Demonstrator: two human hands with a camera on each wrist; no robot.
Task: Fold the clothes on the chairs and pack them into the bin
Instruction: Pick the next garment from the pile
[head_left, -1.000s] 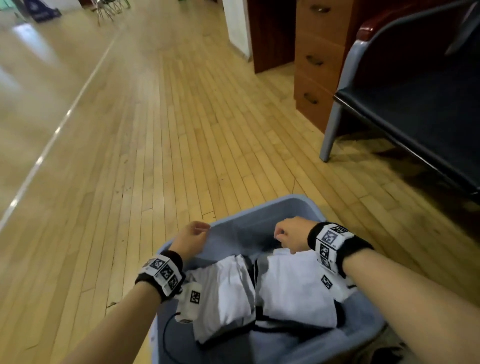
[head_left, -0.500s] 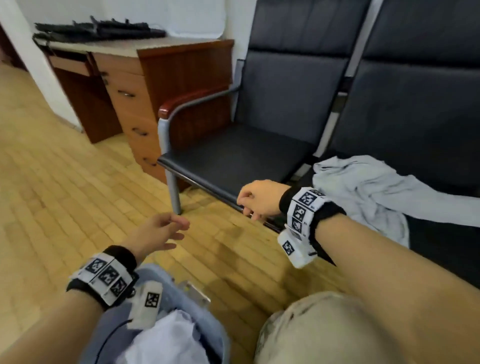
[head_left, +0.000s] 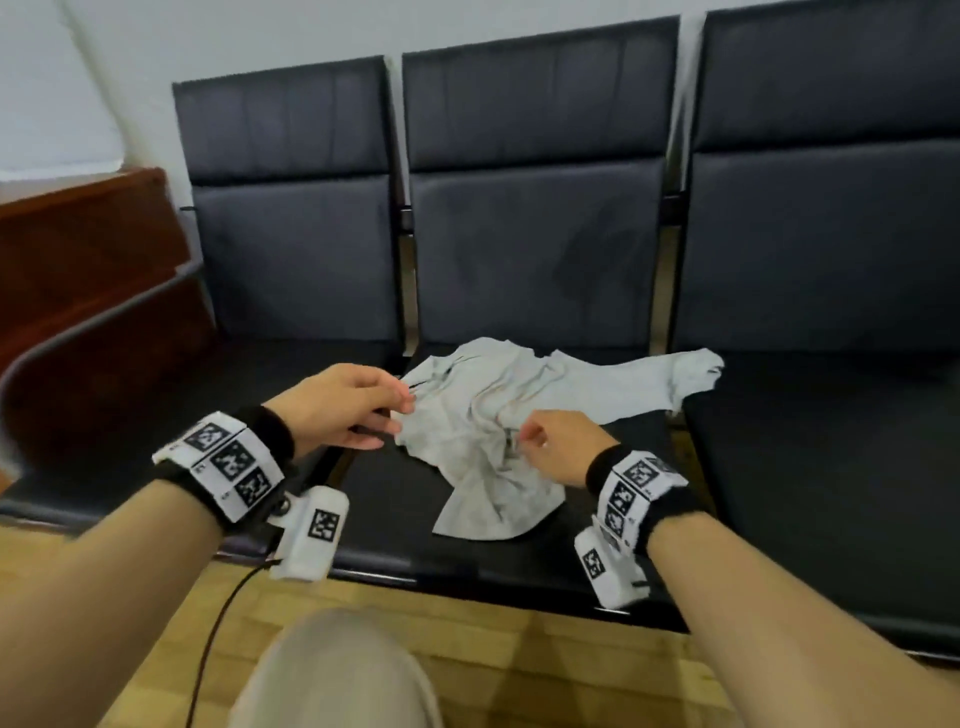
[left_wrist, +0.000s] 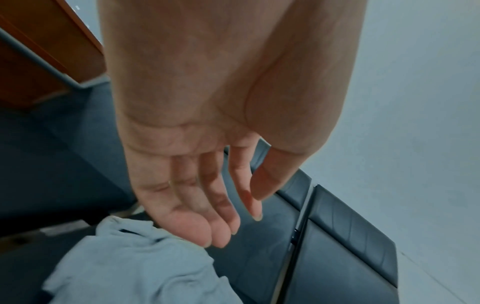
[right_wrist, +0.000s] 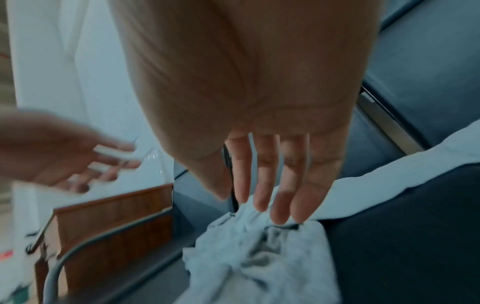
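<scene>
A crumpled grey garment (head_left: 498, 415) lies on the middle chair seat (head_left: 415, 519). Both grips, left hand (head_left: 337, 405) and right hand (head_left: 550, 447), reach it with relaxed fingers, holding nothing yet. Next, I'd judge: pinch and spread it.

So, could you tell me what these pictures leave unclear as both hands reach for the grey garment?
- Bin: outside all three views.
- Garment: crumpled, so its type is unclear; cut off by the lower edge in both wrist views.
- Right hand: head view shows only its back, so contact is unclear; in the right wrist view its fingers are extended.
- Left hand: motion-blurred in the right wrist view.
</scene>
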